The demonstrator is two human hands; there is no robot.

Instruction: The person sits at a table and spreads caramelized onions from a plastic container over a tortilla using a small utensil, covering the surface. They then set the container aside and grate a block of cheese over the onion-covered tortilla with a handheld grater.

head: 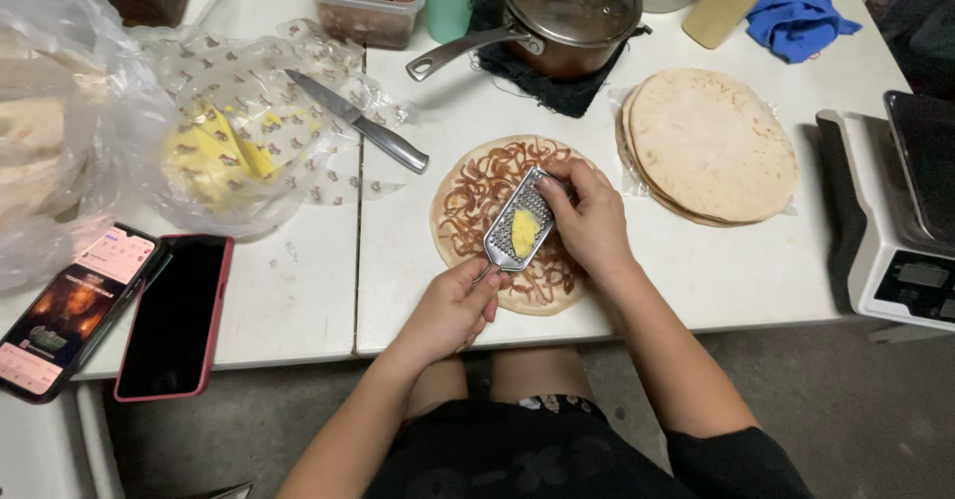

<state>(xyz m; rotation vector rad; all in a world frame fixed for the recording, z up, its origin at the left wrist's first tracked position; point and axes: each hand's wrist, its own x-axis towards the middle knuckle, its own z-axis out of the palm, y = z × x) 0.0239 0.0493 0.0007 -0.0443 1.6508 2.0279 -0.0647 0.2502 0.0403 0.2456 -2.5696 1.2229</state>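
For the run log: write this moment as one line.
left hand: grips grater handle | right hand: presses yellow cheese on grater | below: sauced tortilla | table

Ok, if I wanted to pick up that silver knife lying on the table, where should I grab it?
Take the silver metal kitchen knife by its thick rounded handle, the end toward the sauce-topped round tortilla. Come from above on that side. The pointed blade lies the other way, over the clear printed plastic bag with yellow cheese, so a hand there stays off the edge.
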